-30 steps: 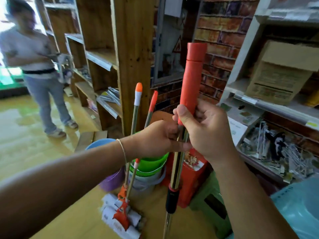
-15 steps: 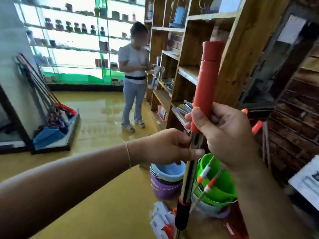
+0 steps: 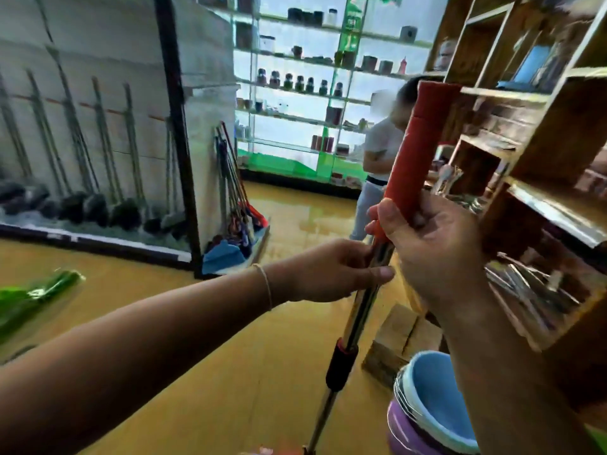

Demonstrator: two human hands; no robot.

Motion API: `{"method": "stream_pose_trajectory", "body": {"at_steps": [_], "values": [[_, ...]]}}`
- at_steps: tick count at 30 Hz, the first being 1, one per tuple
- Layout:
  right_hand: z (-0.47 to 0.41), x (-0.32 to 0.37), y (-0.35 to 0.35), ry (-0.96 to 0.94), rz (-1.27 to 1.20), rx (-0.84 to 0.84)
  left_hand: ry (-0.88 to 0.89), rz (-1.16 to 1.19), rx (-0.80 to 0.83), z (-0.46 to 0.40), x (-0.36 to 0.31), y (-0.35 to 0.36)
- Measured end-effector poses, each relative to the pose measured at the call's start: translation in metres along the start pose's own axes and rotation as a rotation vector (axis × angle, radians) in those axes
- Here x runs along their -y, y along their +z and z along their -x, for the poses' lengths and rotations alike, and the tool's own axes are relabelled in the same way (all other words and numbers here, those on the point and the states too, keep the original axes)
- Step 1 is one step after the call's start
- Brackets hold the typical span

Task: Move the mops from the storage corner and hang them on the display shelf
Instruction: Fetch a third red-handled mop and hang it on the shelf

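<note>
I carry one mop (image 3: 353, 320) upright in front of me; it has a red foam handle, a shiny metal pole and a black collar lower down. My right hand (image 3: 433, 251) grips the bottom of the red handle. Just below it, my left hand (image 3: 331, 272) grips the metal pole. The mop's head is out of frame below. At the left stands the display shelf (image 3: 98, 133), a pale slatted wall panel with several dark-headed mops hanging in a row. More mops and brooms (image 3: 235, 198) lean at its right end.
Wooden shelving (image 3: 532, 165) full of goods runs along my right. A person (image 3: 377, 159) stands ahead by it. Stacked blue and purple basins (image 3: 427, 408) and a wooden block (image 3: 400, 339) sit on the yellow floor at lower right. Green items (image 3: 29, 297) lie at far left.
My view has swung left, away from the storage corner with the buckets and leaning mops, toward the display shelf. Both hands keep the same grip on the mop.
</note>
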State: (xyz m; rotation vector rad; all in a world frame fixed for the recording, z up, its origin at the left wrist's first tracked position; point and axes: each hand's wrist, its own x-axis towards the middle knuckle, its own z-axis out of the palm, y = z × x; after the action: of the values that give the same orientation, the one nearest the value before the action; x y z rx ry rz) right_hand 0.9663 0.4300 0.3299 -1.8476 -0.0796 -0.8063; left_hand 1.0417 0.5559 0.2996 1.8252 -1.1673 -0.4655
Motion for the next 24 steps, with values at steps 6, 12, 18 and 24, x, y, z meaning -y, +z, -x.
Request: {"method": "stream_pose_trajectory", "body": {"at_steps": [6,12,18,24], "values": [[-0.078,-0.042,0.098,-0.048,-0.116,0.127,-0.161,-0.155,-0.206,-0.001,0.064,-0.091],[-0.163,-0.085,0.19,-0.092,-0.224,0.297,-0.322,-0.174,-0.329,-0.019,0.135,-0.184],[-0.256,-0.116,0.284,-0.128,-0.289,0.463,-0.473,-0.183,-0.496,-0.028,0.177,-0.278],[-0.31,-0.138,0.377,-0.151,-0.364,0.608,-0.59,-0.163,-0.612,-0.018,0.231,-0.352]]}}
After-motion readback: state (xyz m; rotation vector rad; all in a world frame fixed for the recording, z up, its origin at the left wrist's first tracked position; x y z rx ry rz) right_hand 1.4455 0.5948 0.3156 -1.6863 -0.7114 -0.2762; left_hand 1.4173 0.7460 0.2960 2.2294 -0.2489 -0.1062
